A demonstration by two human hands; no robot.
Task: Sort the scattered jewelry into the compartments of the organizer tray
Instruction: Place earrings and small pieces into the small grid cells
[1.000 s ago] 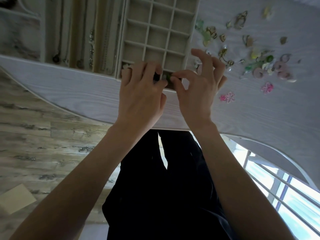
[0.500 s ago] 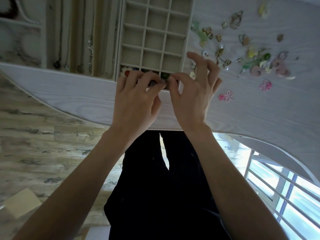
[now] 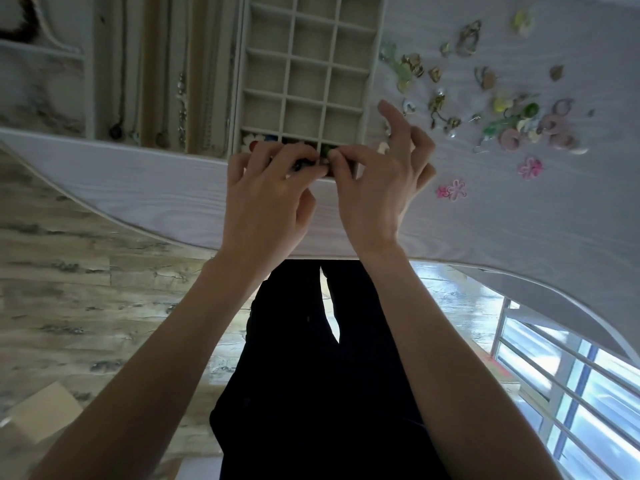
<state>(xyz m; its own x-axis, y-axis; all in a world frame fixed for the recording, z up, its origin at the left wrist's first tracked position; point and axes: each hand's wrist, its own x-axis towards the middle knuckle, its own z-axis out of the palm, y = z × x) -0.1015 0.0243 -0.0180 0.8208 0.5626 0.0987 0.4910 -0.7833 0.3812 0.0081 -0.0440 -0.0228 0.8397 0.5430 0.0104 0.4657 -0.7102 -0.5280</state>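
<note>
Organizer tray [image 3: 375,57]: a pale beige tray divided by thin walls into a grid of small square compartments, three columns being seen; it is set on the table with its near edge close to the table's front edge. Most compartments in view are seen bare.
Near row of the tray: a white flower piece [image 3: 248,142] with a red spot beside it is seen in the left compartment; something dark and something blue are glimpsed next to it, too small to be told.
Left hand [image 3: 268,199]: held over the tray's near edge, fingers curled inward and closed on a small dark item that is mostly hidden by the fingertips.
Right hand [image 3: 375,188]: thumb and forefinger are pinched together on a small green piece [image 3: 325,151] at the near-right compartment, the remaining fingers being raised and spread. The two hands are touching at the fingertips.
Scattered jewelry [image 3: 491,98]: a loose spread lies on the table to the right of the tray, made up of gold-toned pieces, green and yellow pieces, pink rings and pale beads.
Pink flower pieces [image 3: 453,190]: a pair lies near the right hand; another pink flower [image 3: 529,167] lies farther right.
Necklace tray [image 3: 162,74]: long narrow slots left of the organizer, chains being laid lengthwise in them.
Table [image 3: 138,188]: whitish wood grain, with a curved front edge.
</note>
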